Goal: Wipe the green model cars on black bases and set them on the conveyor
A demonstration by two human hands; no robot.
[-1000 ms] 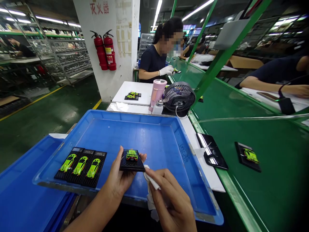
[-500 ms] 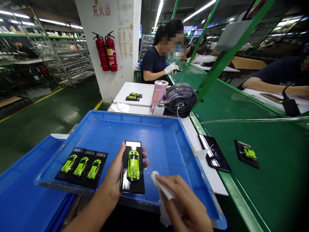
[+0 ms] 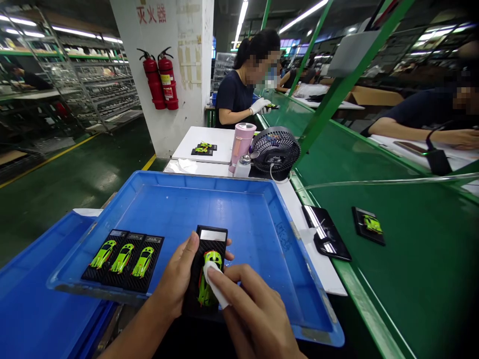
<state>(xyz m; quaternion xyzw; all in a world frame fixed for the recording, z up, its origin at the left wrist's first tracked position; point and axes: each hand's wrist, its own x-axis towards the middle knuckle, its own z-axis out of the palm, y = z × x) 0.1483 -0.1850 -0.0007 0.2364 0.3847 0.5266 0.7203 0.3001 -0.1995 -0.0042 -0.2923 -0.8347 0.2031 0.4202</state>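
My left hand [image 3: 174,279] grips a black textured display plaque [image 3: 209,247] from its side, holding it above the blue tray. A lime-green model sports car [image 3: 204,294] is mounted on the plaque. My right hand [image 3: 250,309] pinches a white wipe [image 3: 213,284] and presses it against the car, hiding its middle. Several similar plaques with green cars [image 3: 122,257] lie side by side in the tray, left of my hands.
The shallow blue tray [image 3: 187,178] overlaps a second blue tray [image 3: 37,279]. A green conveyor belt [image 3: 411,259] on the right carries a plaque [image 3: 368,226]. Beyond stand a pink bottle [image 3: 241,144] and desk fan [image 3: 275,152]. A gloved co-worker [image 3: 239,94] sits farther along.
My right hand has moved in and brought the wipe onto the car. The plaque has shifted slightly left and stays in my left hand.
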